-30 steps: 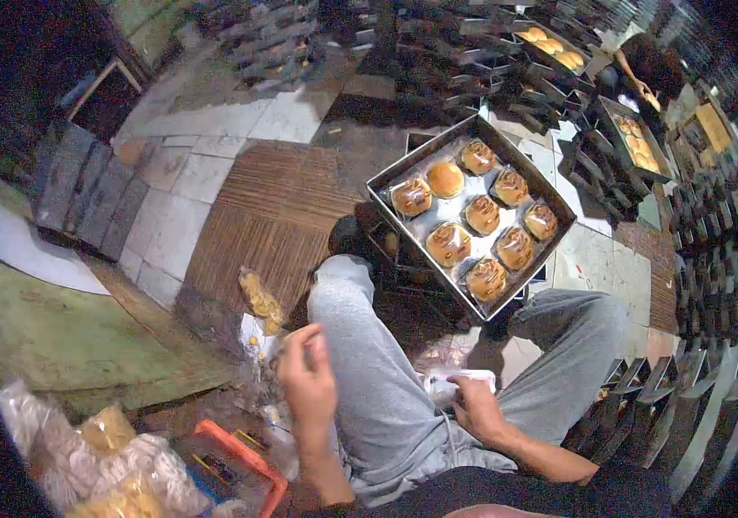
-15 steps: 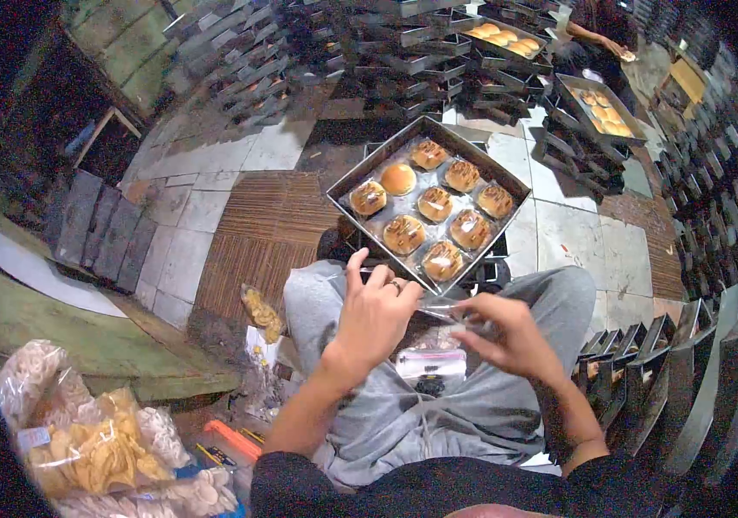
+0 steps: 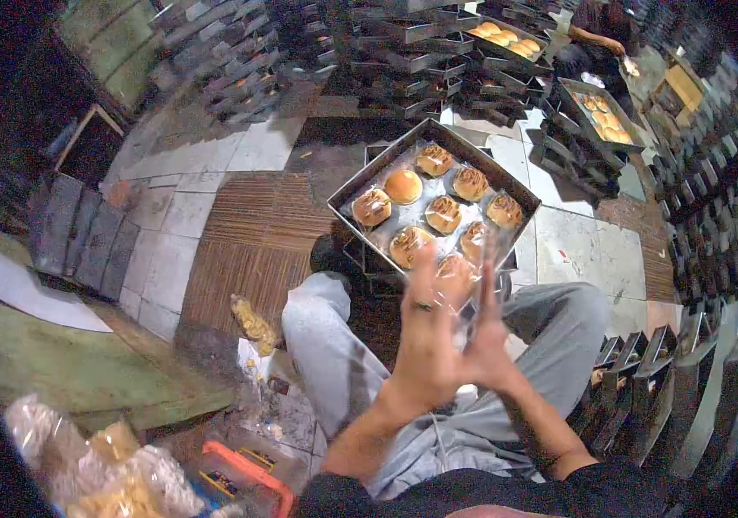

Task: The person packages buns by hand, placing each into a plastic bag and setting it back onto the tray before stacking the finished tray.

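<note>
My left hand (image 3: 429,354) and my right hand (image 3: 484,341) are brought close together over my lap, at the near corner of a dark metal tray (image 3: 354,226). Both are smeared by motion, but their fingers stretch out toward the tray. A shiny clear patch, perhaps plastic film, shows between the palms. Several round buns with brown streaked topping, such as this bun (image 3: 444,214), sit in the tray on clear plastic. One plain bun (image 3: 403,186) has a smooth golden top. My fingers partly cover the nearest buns.
Bags of pale and yellow material (image 3: 127,475) lie at lower left near an orange-handled box (image 3: 252,475). A bag of yellowish pieces (image 3: 252,324) rests on the floor. Stacked trays (image 3: 701,380) line the right. Another person's hand (image 3: 615,47) is near a tray of buns (image 3: 604,121).
My hands have come together from apart and moved up toward the tray's near corner. The clear film stretched between them before is now mostly hidden. The view has shifted slightly.
</note>
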`<state>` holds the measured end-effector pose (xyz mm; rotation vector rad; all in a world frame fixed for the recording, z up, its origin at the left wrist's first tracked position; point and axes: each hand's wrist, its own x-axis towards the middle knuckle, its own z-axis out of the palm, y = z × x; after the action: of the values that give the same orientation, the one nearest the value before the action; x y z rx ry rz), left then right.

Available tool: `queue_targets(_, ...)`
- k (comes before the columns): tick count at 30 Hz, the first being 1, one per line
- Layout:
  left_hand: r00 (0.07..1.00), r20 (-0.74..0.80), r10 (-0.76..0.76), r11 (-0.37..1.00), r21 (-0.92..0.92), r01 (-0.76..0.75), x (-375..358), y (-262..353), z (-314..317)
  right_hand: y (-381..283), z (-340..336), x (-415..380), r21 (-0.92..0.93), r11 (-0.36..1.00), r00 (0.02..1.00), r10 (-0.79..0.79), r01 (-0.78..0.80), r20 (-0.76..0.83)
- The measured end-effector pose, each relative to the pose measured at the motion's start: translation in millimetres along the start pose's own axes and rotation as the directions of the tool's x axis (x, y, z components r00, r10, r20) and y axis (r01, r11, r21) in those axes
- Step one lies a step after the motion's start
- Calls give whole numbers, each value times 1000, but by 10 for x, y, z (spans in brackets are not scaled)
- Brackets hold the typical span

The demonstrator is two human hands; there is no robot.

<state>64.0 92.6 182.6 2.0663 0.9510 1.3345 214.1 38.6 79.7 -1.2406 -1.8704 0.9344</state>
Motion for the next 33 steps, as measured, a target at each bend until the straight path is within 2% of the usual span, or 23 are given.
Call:
queue_targets(1,1000,-11,-4,1000,-13,4,-13,-240,27,66,82,83,110,990,988,73,-88,134)
queue_targets(2,909,45,-415,780,-496,381,-51,-495,44,-510,140,432,138,990,999,-32,30,11)
queue_targets(3,677,291,-676,226,-793,566,-93,-731,45,-718,244,635,70,997,994,52,-45,-98)
queue_targets(5,549,-47,-835,348,-817,460,-134,-1233,-139,-682,340,919,150,989,999,11,-6,-31)
queue_targets(7,338,-351,-873,447,-853,269,-258,-1801,-351,-385,311,1429,125,981,981,161,-147,-108)
queue_targets(8,356,-223,-908,306,-932,196,-264,-1835,-551,-79,239,1796,-123,977,966,146,-175,-214)
queue_targets(9,375,-98,-922,153,-981,121,-261,-1772,-729,617,229,2166,-375,915,941,15,-150,-339)
queue_targets(10,459,-49,-887,96,-992,79,-247,-1747,-760,1295,174,2568,-590,776,909,-54,-221,-413)
queue_targets(11,454,-46,-890,93,-992,80,-221,-1704,-758,1393,-64,2982,-513,681,852,397,-523,-342)
queue_targets(12,453,-44,-891,134,-977,168,-195,-1652,-731,1768,-96,3229,-427,739,818,288,-521,-498)
queue_targets(14,483,-15,-876,145,-962,232,-197,-1639,-687,2097,-269,3646,-305,626,693,599,-718,-402)
queue_targets(15,478,-23,-878,151,-961,231,-197,-1641,-665,2047,-256,3648,-297,643,697,556,-706,-452)
queue_targets(18,513,-9,-858,120,-976,183,-161,-1602,-596,2209,-332,3634,-304,646,714,644,-700,-276)
queue_targets(20,534,-9,-845,110,-981,157,-179,-1599,-531,2600,-210,3353,-117,893,890,407,-435,-205)
queue_targets(21,554,-3,-832,93,-987,135,-198,-1611,-500,2401,-217,3132,-110,895,891,404,-431,-207)
queue_targets(23,527,-21,-850,110,-984,138,-266,-1677,-459,1554,-265,2499,432,870,816,421,-238,-396)
queue_targets(25,493,-42,-869,136,-979,155,-339,-1747,-400,662,-342,1780,836,545,832,491,-64,-257)
queue_targets(27,433,-74,-898,160,-973,167,-345,-1731,-311,148,-412,1105,837,429,860,502,-340,92)
queue_targets(29,434,-25,-900,119,-974,191,-339,-1719,-213,63,-356,639,765,481,885,393,-428,249)
queue_targets(30,441,-16,-897,124,-968,218,-274,-1579,-178,74,-306,528,752,609,962,243,-251,124)
queue_targets(31,443,-2,-896,125,-960,249,-218,-1405,-119,-64,-311,506,735,646,976,193,-204,101)
queue_targets(32,434,36,-900,79,-967,243,-177,-1288,-39,-217,-322,515,500,856,990,133,-134,37)
queue_targets(33,474,158,-866,-63,-975,211,-212,-1315,53,-384,-308,556,210,976,998,57,-55,-3)
